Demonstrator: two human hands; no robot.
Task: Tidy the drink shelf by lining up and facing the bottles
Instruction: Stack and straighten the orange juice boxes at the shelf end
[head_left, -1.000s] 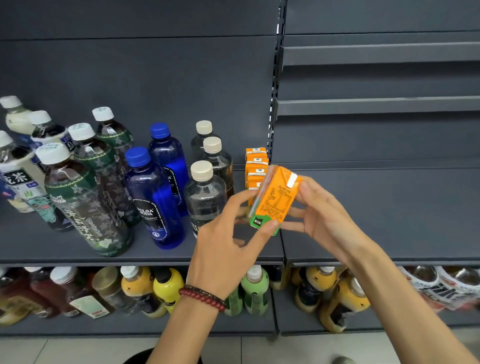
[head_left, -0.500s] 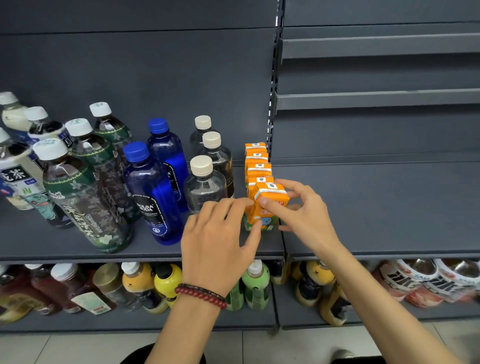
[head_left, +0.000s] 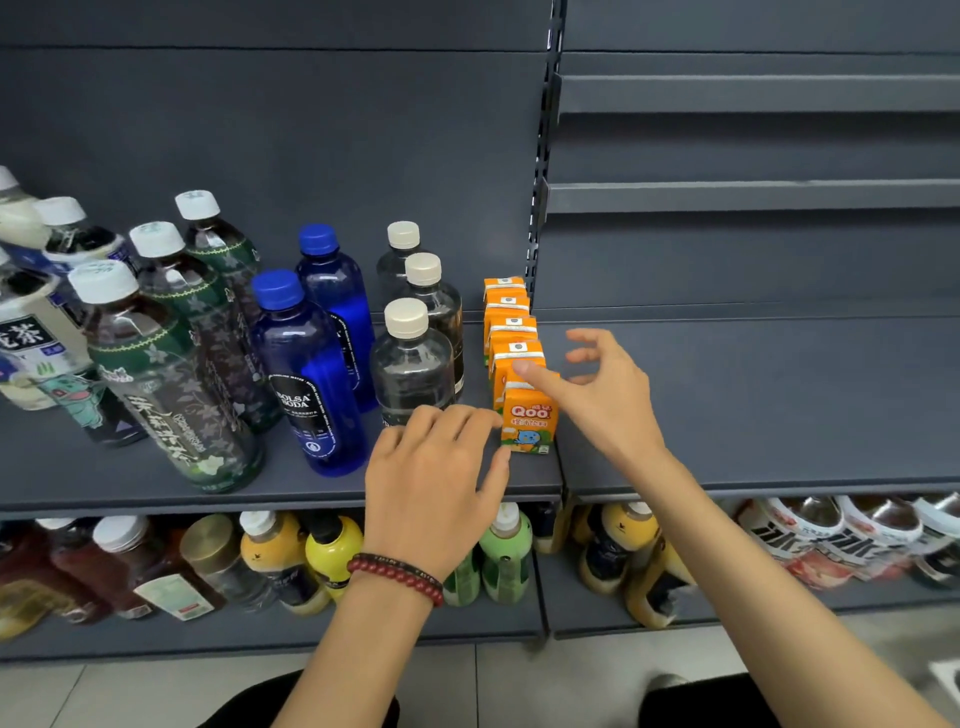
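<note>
A small orange juice carton (head_left: 529, 420) stands upright at the front of a row of like cartons (head_left: 511, 327) on the grey shelf (head_left: 291, 491), its label facing me. My right hand (head_left: 602, 395) is spread open beside it, the forefinger touching the carton's top. My left hand (head_left: 436, 478), with a red bead bracelet, lies relaxed just left of the carton, fingertips near its side, holding nothing. Left of the cartons stand clear bottles (head_left: 413, 364), blue bottles (head_left: 311, 374) and green-labelled tea bottles (head_left: 171, 384) in rows.
The shelf section to the right (head_left: 769, 400) holds nothing, with bare brackets above. White-labelled bottles (head_left: 36, 338) crowd the far left. The lower shelf carries yellow, green and brown bottles (head_left: 291, 556) and red-and-white cans (head_left: 841, 540). Tiled floor lies below.
The carton went from being held tilted in both hands to standing on the shelf at the row's front. Both hands have let go and opened, the left drawing back slightly.
</note>
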